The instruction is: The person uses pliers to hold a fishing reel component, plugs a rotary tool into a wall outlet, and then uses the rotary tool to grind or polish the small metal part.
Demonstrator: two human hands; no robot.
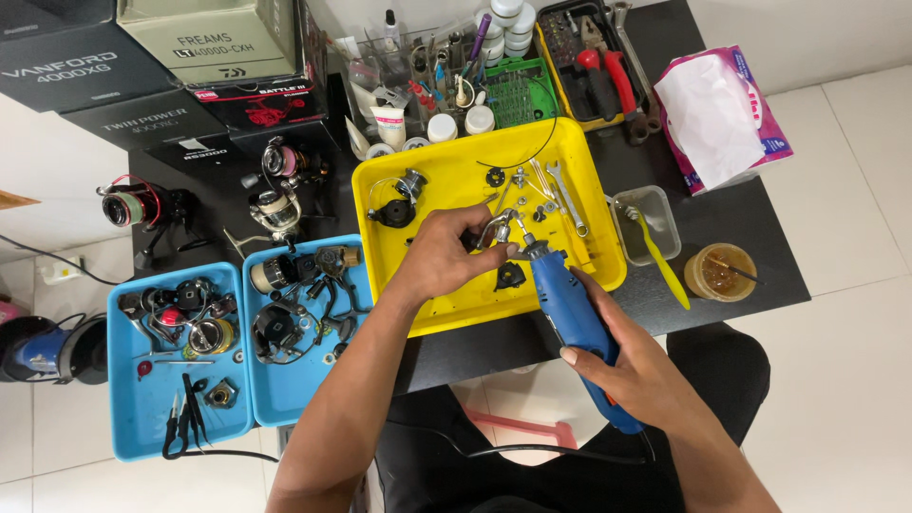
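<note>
My left hand [446, 256] grips a small curved metal reel part [496, 228] over the yellow tray [598, 261]. My right hand [632, 366] holds a blue corded rotary tool [568, 318], and its tip meets the metal part. Loose in the yellow tray lie black reel pieces [394, 211], small wrenches [565, 195] and screws.
Two blue trays [142, 427] [285, 404] at the left hold dismantled reel parts and black tweezers. Fishing reels [275, 204] and boxes stand at the back left. A tool case [594, 71], tissue pack [722, 114], clear tub with a yellow brush [655, 252] and an amber cup [720, 273] sit on the right.
</note>
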